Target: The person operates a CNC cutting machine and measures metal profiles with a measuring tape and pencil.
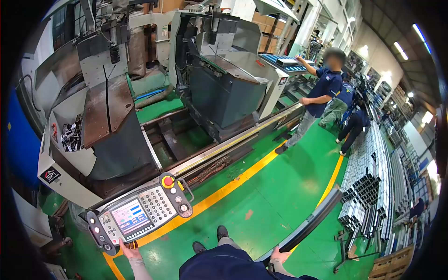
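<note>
My left hand [131, 251] is at the lower edge of a control panel [151, 200], with one finger stretched up against it near the lower left buttons. The panel has a lit screen [130, 216], rows of keys and a red emergency stop button [168, 182]. My right hand [280, 256] is closed round a long dark metal profile [310, 226], which slants up and away to the right. Its near end is hidden behind my hand and body.
Two saw machine heads [224, 93] stand on a long rail [233, 145]. A bin of metal offcuts [71, 135] is at left. A person [322, 93] stands by the far roller table; others bend beyond. Stacked metal tubes [361, 186] and a wooden pallet [392, 263] lie right.
</note>
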A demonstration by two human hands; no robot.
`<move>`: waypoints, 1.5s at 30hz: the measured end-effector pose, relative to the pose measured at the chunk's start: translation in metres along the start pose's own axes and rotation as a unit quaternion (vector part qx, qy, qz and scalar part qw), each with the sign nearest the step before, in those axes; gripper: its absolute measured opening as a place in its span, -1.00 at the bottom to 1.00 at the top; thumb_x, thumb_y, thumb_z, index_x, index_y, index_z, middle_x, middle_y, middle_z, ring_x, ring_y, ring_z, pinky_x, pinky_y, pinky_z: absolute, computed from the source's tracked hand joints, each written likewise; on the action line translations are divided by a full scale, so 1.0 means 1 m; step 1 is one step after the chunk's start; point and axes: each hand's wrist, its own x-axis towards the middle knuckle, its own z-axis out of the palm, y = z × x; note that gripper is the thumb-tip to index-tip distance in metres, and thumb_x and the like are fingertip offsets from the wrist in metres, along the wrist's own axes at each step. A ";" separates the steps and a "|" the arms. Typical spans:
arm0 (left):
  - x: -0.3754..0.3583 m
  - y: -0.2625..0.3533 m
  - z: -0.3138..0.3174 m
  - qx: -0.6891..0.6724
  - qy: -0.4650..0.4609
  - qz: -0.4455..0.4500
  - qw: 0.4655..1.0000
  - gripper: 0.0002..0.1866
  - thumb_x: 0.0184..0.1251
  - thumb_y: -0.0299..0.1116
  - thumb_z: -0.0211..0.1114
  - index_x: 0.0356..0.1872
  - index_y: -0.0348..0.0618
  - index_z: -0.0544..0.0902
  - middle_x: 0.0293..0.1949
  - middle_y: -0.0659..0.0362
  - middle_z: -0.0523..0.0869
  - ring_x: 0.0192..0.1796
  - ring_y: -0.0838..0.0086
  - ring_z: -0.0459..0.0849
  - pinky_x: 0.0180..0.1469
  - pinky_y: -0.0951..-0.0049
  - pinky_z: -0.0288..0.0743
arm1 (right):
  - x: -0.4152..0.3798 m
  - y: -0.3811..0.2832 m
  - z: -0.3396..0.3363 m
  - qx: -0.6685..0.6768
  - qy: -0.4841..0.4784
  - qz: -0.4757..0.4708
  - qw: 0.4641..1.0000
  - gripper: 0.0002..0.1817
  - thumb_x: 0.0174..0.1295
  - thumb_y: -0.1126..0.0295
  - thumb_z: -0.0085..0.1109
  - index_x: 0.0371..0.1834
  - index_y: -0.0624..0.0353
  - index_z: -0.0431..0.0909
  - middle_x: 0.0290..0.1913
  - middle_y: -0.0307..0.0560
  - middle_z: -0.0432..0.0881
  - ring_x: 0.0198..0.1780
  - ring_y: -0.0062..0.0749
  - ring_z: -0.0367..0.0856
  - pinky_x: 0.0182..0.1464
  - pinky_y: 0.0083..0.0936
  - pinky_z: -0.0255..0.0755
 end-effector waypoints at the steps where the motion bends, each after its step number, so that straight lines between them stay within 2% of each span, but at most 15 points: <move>1: -0.001 0.000 0.000 0.001 0.002 0.002 1.000 -0.35 0.12 0.20 0.40 0.16 0.11 0.51 0.01 0.30 0.53 0.05 0.48 0.46 0.07 0.32 0.32 | -0.005 0.003 0.004 -0.019 -0.006 -0.017 1.000 0.12 -0.01 0.05 0.40 0.47 0.37 -0.11 0.07 0.47 0.55 0.08 0.25 0.59 0.18 -0.08 0.45; 6: -0.004 0.002 0.003 0.001 0.006 0.004 1.000 -0.36 0.12 0.18 0.40 0.14 0.06 0.53 -0.02 0.29 0.54 0.02 0.47 0.46 0.06 0.31 0.32 | -0.055 -0.020 -0.021 -0.074 -0.103 -0.028 0.992 0.03 -0.08 0.07 0.43 0.39 0.30 0.05 0.10 0.40 0.55 0.15 0.19 0.56 0.21 -0.10 0.44; 9: -0.003 0.003 0.003 0.000 0.004 0.003 1.000 -0.35 0.11 0.18 0.41 0.14 0.04 0.53 -0.03 0.28 0.54 0.01 0.47 0.45 0.05 0.30 0.32 | -0.053 -0.005 0.001 -0.063 -0.139 -0.043 0.987 0.02 -0.12 0.06 0.45 0.36 0.28 0.08 0.09 0.39 0.56 0.15 0.19 0.56 0.21 -0.11 0.44; 14: 0.011 -0.001 -0.007 0.005 0.001 0.015 1.000 -0.38 0.16 0.16 0.39 0.14 0.02 0.54 0.00 0.25 0.58 0.00 0.45 0.49 0.01 0.32 0.36 | -0.056 0.006 0.014 -0.129 -0.199 -0.041 0.971 0.01 -0.17 0.01 0.47 0.29 0.30 0.14 0.04 0.35 0.59 0.12 0.18 0.58 0.18 -0.09 0.47; 17: 0.012 -0.002 -0.005 0.003 0.015 0.011 1.000 -0.39 0.16 0.17 0.38 0.13 0.03 0.55 0.00 0.27 0.58 0.01 0.47 0.48 0.02 0.33 0.33 | -0.055 0.015 0.024 -0.170 -0.209 -0.049 0.962 0.00 -0.18 0.00 0.48 0.26 0.30 0.16 0.02 0.35 0.60 0.10 0.19 0.59 0.17 -0.11 0.48; 21: -0.005 0.002 0.003 0.009 -0.010 0.006 1.000 -0.38 0.15 0.22 0.37 0.11 0.04 0.56 0.00 0.31 0.57 0.03 0.49 0.45 0.05 0.33 0.28 | -0.055 0.022 0.028 -0.199 -0.240 -0.069 0.948 0.03 -0.19 -0.06 0.48 0.24 0.36 0.16 0.05 0.36 0.60 0.13 0.14 0.60 0.18 -0.16 0.49; 24: 0.001 -0.002 -0.005 0.009 -0.010 0.006 1.000 -0.36 0.13 0.25 0.38 0.10 0.07 0.56 -0.02 0.32 0.54 0.02 0.50 0.43 0.06 0.32 0.25 | -0.052 0.025 0.038 -0.225 -0.267 -0.063 0.935 0.12 -0.23 -0.08 0.47 0.31 0.39 0.12 0.09 0.40 0.57 0.16 0.13 0.58 0.21 -0.19 0.47; 27: 0.008 -0.004 -0.012 0.015 -0.024 -0.007 1.000 -0.28 0.05 0.28 0.43 0.21 0.21 0.48 0.08 0.33 0.52 0.12 0.52 0.43 0.09 0.32 0.28 | -0.043 0.038 0.054 -0.231 -0.290 -0.063 0.927 0.18 -0.26 -0.11 0.47 0.36 0.39 0.09 0.14 0.40 0.54 0.20 0.13 0.55 0.24 -0.19 0.46; 29: 0.010 -0.004 -0.014 0.015 -0.028 -0.010 0.999 -0.27 0.05 0.28 0.43 0.21 0.19 0.48 0.09 0.33 0.53 0.12 0.53 0.44 0.08 0.33 0.28 | -0.045 0.035 0.053 -0.235 -0.305 -0.058 0.921 0.19 -0.27 -0.12 0.48 0.36 0.38 0.08 0.16 0.39 0.53 0.21 0.13 0.55 0.25 -0.19 0.45; 38: 0.010 -0.003 -0.016 0.017 -0.041 -0.010 0.999 -0.30 0.07 0.28 0.42 0.16 0.13 0.52 0.07 0.37 0.56 0.07 0.57 0.46 0.08 0.36 0.27 | -0.038 0.036 0.056 -0.253 -0.340 -0.141 0.895 0.10 -0.22 -0.11 0.53 0.29 0.33 0.15 0.11 0.37 0.56 0.18 0.13 0.57 0.19 -0.17 0.50; 45: 0.004 -0.001 -0.012 0.024 -0.036 -0.001 0.999 -0.31 0.07 0.29 0.41 0.14 0.14 0.53 0.00 0.38 0.57 0.03 0.59 0.47 0.05 0.38 0.28 | -0.040 0.029 0.056 -0.260 -0.339 -0.158 0.890 0.03 -0.18 -0.12 0.53 0.22 0.32 0.21 0.08 0.39 0.57 0.15 0.17 0.58 0.17 -0.16 0.50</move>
